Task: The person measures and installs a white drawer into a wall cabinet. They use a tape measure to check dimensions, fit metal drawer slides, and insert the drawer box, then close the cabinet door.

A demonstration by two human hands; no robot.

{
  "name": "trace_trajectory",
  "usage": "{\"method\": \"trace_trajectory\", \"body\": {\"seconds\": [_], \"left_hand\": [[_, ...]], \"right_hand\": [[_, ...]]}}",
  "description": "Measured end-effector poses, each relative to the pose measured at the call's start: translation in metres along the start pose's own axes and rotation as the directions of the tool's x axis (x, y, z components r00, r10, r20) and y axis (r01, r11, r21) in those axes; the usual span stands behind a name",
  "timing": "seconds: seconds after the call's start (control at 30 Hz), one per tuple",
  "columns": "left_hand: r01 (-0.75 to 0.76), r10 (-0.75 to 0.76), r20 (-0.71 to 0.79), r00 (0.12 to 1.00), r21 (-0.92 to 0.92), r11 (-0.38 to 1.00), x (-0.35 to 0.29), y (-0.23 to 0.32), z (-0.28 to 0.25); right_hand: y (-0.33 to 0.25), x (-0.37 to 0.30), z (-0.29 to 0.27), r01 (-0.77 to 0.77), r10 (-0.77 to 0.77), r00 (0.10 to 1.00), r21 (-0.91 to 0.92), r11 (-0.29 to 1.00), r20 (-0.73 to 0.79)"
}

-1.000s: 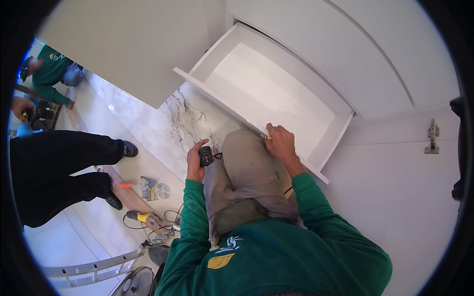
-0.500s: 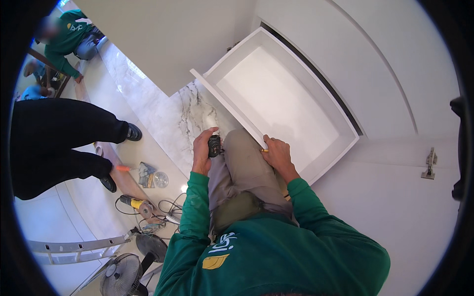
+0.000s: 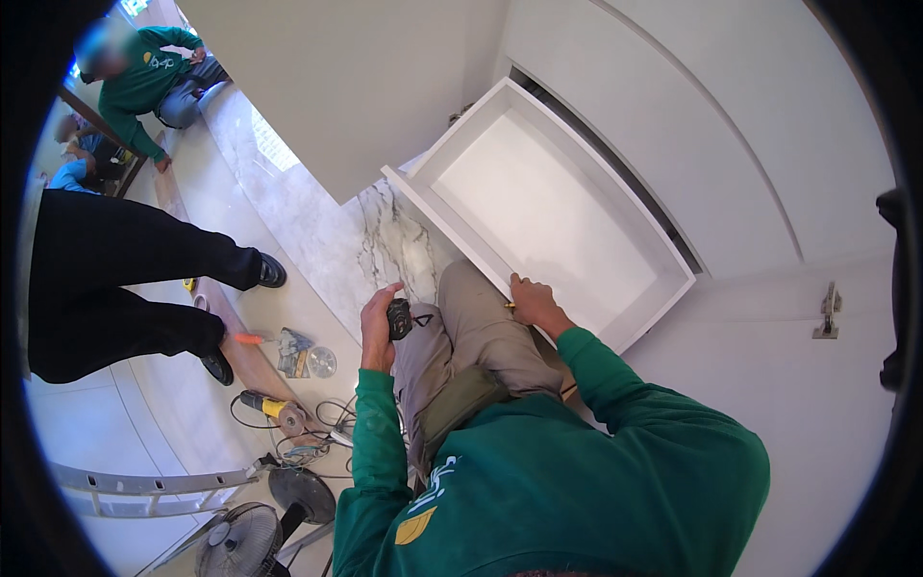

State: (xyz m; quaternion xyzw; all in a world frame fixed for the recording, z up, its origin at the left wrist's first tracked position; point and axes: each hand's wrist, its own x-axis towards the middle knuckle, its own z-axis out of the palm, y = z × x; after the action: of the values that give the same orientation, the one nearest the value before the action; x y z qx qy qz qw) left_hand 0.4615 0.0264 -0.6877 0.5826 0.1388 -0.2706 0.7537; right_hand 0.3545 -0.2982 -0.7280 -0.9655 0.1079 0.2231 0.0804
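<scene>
My left hand (image 3: 377, 325) is closed around a black tape measure (image 3: 400, 319) with a small dark strap loop, held just left of my left knee. My right hand (image 3: 536, 306) rests at the front panel of a white drawer (image 3: 567, 192), its fingertips over the top edge. A thin yellow pencil (image 3: 510, 305) pokes out from under those fingers; most of it is hidden. The drawer stands pulled out of a white cabinet (image 3: 711, 125), and its inside is bare white.
A swung-out cabinet door (image 3: 769, 385) with a metal hinge (image 3: 828, 312) lies right. Left on the floor are an angle grinder (image 3: 279, 412), tangled cables, a fan (image 3: 238, 540) and a ladder (image 3: 154, 490). A person in black trousers (image 3: 144, 250) stands close; others sit farther back.
My left hand has drawn left and slightly down with the tape measure, turning it so its strap shows. My right hand stays at the drawer front. The whole view has shifted a little.
</scene>
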Motion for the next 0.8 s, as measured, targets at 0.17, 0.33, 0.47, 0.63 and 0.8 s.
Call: {"method": "trace_trajectory", "body": {"seconds": [0.17,0.33,0.47,0.63,0.8], "left_hand": [[0.035,-0.036,-0.046,0.998,-0.029,0.999,-0.005,-0.002,-0.016],[0.034,-0.035,-0.045,0.998,-0.022,0.999,0.003,-0.009,-0.015],[0.055,-0.055,-0.024,0.998,0.01,0.998,0.018,-0.01,-0.004],[-0.111,0.12,-0.025,0.993,0.227,0.968,0.034,0.003,0.032],[-0.33,0.339,0.061,0.939,0.445,0.833,0.037,0.02,0.088]], "right_hand": [[-0.001,0.01,0.002,0.072,-0.071,0.997,-0.028,0.997,0.03],[0.001,0.001,-0.001,0.1,-0.093,0.991,-0.075,0.992,0.094],[0.0,-0.018,-0.035,0.155,-0.138,0.98,-0.117,0.981,0.141],[-0.012,-0.007,-0.089,-0.009,-0.007,0.995,0.17,0.985,0.097],[-0.057,0.03,-0.082,0.216,-0.207,0.971,0.817,0.535,-0.12]]}}
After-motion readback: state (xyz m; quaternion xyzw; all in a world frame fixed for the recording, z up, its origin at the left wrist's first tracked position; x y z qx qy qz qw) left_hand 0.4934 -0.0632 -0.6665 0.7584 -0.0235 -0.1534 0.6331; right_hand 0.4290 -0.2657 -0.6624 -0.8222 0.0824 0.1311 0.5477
